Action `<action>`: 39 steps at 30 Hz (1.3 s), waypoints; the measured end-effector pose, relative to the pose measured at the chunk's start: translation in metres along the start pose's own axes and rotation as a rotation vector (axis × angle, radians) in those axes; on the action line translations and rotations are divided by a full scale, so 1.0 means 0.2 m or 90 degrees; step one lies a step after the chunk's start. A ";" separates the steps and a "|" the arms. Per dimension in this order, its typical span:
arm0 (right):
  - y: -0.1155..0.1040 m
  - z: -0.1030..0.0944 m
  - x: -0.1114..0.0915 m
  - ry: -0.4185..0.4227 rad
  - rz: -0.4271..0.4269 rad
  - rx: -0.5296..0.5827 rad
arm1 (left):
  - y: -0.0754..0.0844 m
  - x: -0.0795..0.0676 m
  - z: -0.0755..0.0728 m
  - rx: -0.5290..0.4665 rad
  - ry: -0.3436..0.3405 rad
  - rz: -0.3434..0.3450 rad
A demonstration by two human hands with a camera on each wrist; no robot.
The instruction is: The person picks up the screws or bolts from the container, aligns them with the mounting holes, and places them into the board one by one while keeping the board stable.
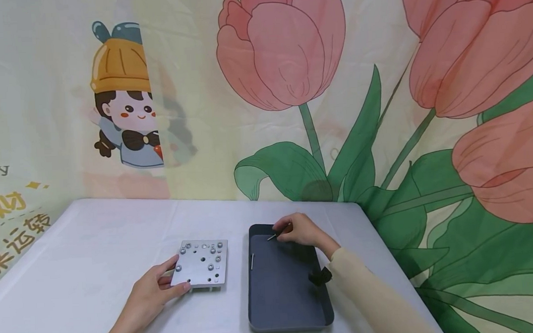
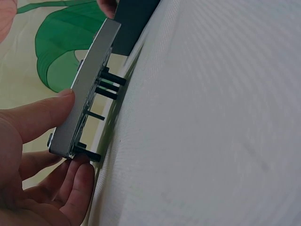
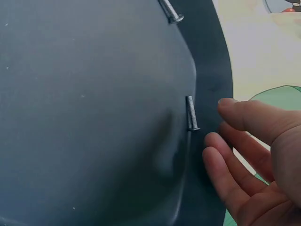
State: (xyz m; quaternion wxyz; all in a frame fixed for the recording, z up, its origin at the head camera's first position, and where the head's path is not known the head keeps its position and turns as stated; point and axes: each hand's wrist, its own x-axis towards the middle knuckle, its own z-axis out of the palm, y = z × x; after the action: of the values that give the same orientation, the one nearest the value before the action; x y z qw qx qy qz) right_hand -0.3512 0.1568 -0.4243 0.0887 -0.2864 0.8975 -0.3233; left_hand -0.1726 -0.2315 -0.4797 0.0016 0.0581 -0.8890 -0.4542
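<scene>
My left hand (image 1: 149,293) grips a square silver metal plate (image 1: 198,264) by its left edge, thumb on one side and fingers curled at its corner. Bolt heads and holes dot the plate's top face, and threaded bolts (image 2: 113,78) stick out of its underside. Over the far end of a dark grey tray (image 1: 286,304) is my right hand (image 1: 299,229), its fingers slightly bent with a gap between thumb and fingertips. A small screw (image 3: 192,113) lies in the tray right by those fingertips. Another screw (image 1: 252,261) rests along the tray's left side.
The tray stands on a white cloth-covered table (image 1: 117,232), to the right of the plate. Behind the table hangs a printed backdrop (image 1: 191,90) with tulips and a cartoon figure. A small black object (image 1: 320,276) sits at my right sleeve, over the tray's right rim.
</scene>
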 end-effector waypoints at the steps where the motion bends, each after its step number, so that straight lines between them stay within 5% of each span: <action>1: 0.00 0.01 0.00 0.000 0.003 -0.004 | 0.00 0.00 0.00 0.000 0.000 0.000; 23: -0.01 0.09 0.02 -0.007 0.009 -0.146 | -0.01 0.00 0.01 0.000 0.009 0.012; 39: 0.00 0.14 0.02 0.020 -0.013 -0.181 | -0.01 0.00 0.01 0.003 0.011 0.011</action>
State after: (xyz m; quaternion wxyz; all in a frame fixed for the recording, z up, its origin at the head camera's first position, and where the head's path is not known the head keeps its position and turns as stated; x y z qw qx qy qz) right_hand -0.3442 0.1397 -0.4451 0.0301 -0.3001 0.9326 -0.1981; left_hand -0.1730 -0.2311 -0.4834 0.0129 0.0542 -0.8906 -0.4514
